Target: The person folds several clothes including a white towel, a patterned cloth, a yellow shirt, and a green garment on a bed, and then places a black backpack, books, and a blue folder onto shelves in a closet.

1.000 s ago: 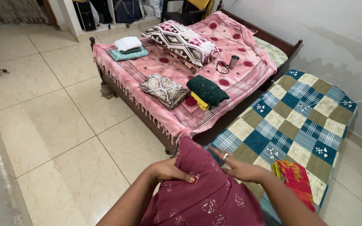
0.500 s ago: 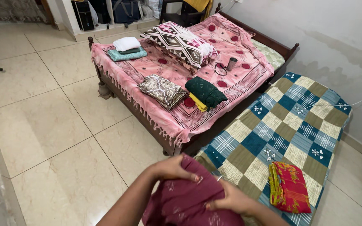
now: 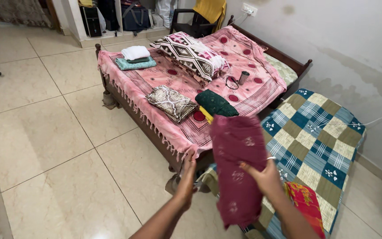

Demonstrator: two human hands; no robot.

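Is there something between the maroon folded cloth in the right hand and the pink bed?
Nothing visible. The right hand holds the maroon cloth up in open air just before the pink bed; the left hand is beside it.

- The room is evenly bright with soft daylight; I can't tell which side it enters from.
- The floor (image 3: 58, 146) tiles carry a pale sheen, strongest near the bottom edge, but no hard glare.
- Shadows are faint: a soft dark band lies under the bed (image 3: 191, 88) along its near edge.
- The wall (image 3: 354, 48) looks blotchy with grey stains, not shadow.
- The cloth (image 3: 237, 170) in my right hand (image 3: 266, 177) is slightly smeared by motion; my left hand (image 3: 186, 177) too.
- Wide-lens bending shows at the frame's edges, where tile lines curve.
- The far corner is dimmer and less sharp.
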